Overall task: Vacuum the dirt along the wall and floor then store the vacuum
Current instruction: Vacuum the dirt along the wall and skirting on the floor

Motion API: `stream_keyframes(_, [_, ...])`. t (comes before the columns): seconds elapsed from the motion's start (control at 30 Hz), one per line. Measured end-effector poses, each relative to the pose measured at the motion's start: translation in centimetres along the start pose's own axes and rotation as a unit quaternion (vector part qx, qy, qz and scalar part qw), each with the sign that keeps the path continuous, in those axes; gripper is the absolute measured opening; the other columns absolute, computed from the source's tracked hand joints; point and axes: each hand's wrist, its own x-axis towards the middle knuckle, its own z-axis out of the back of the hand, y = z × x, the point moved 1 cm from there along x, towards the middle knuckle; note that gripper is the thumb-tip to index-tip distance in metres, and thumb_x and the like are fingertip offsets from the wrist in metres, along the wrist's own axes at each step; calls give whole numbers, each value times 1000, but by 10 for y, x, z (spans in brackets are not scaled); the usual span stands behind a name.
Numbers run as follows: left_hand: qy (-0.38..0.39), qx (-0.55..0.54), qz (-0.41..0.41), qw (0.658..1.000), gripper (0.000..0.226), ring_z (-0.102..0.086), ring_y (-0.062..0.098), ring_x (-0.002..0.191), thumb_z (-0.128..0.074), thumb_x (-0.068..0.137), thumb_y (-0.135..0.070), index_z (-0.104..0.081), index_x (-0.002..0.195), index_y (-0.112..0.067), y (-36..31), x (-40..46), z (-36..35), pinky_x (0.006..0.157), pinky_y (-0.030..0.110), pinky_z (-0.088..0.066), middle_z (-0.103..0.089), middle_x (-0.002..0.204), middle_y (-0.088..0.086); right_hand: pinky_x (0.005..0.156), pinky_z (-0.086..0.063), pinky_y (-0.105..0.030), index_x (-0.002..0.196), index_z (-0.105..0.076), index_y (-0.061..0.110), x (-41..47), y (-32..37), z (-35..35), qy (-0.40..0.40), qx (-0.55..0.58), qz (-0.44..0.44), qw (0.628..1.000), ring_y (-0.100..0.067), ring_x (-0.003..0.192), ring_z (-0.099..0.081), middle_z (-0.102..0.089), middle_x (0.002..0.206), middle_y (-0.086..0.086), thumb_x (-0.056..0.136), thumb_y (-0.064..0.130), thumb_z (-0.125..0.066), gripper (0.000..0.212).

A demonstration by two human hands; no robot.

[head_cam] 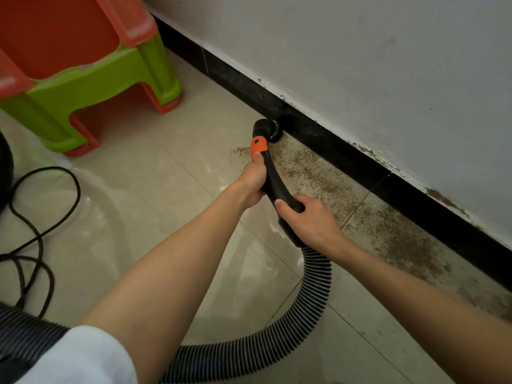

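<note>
Hose (313,297): ribbed, black-grey, curving across floor.
Right hand (310,220): curled round black wand (274,178).
Left hand (253,180): gripping wand, thumb at orange tab (259,145).
Nozzle (267,131): against black skirting (332,145).
Dirt (393,234): brown, along floor's wall edge.

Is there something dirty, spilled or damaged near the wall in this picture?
Yes. Brown dirt lies scattered on the floor tiles along the black baseboard, and brown specks cling to the white wall just above it. Left of the vacuum nozzle the floor looks clean.
</note>
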Motion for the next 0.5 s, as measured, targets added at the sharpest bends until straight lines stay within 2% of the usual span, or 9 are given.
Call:
stream_keyframes(0.1, [12, -13, 6, 1000, 56, -55, 26, 107, -20, 103, -42, -36, 136, -1, -3, 6, -5, 83, 32, -44, -53, 113, 14, 68, -59, -42, 83, -62, 24, 7, -3, 9, -7, -12, -1, 1000, -21, 68, -67, -68, 73, -1, 87, 56, -52, 34])
stream_keyframes(0.13, [15, -14, 7, 1000, 56, -55, 26, 109, -20, 102, -42, -36, 137, -1, -4, 7, -6, 83, 32, -44, -54, 117, 15, 69, -59, -44, 83, -63, 23, 8, -4, 10, -7, -12, 0, 1000, -21, 68, -67, -68, 73, -1, 85, 57, -52, 36])
stream_keyframes(0.23, [10, -20, 1, 1000, 55, -54, 18, 87, -21, 103, -42, -39, 134, -1, -6, 6, 0, 84, 32, -44, -54, 97, 8, 70, -58, -47, 83, -63, 22, 10, 1, 8, 10, -2, 4, 1000, -22, 69, -67, -68, 75, -3, 86, 55, -53, 34])
stream_keyframes(0.27, [1, -23, -2, 1000, 55, -54, 18, 87, -21, 103, -42, -39, 133, 0, -7, 6, 5, 85, 33, -44, -54, 96, 8, 70, -58, -47, 83, -63, 22, 11, 4, 6, 19, 5, 7, 1000, -23, 69, -67, -68, 76, -4, 87, 53, -54, 33])
stream_keyframes(0.4, [-36, -31, -9, 999, 54, -52, 25, 108, -21, 103, -41, -34, 138, -1, -10, 1, 39, 87, 34, -43, -51, 113, 11, 69, -59, -47, 90, -64, 21, 11, 22, -11, 68, 29, 29, 997, -23, 70, -69, -69, 80, -5, 89, 48, -56, 29])
stream_keyframes(0.5, [-85, -30, -16, 996, 55, -49, 28, 121, -22, 103, -40, -32, 139, 0, -7, -10, 67, 87, 34, -44, -48, 133, 17, 69, -60, -44, 93, -65, 22, 7, 35, -29, 108, 50, 47, 992, -20, 71, -69, -70, 80, -2, 89, 47, -57, 27])
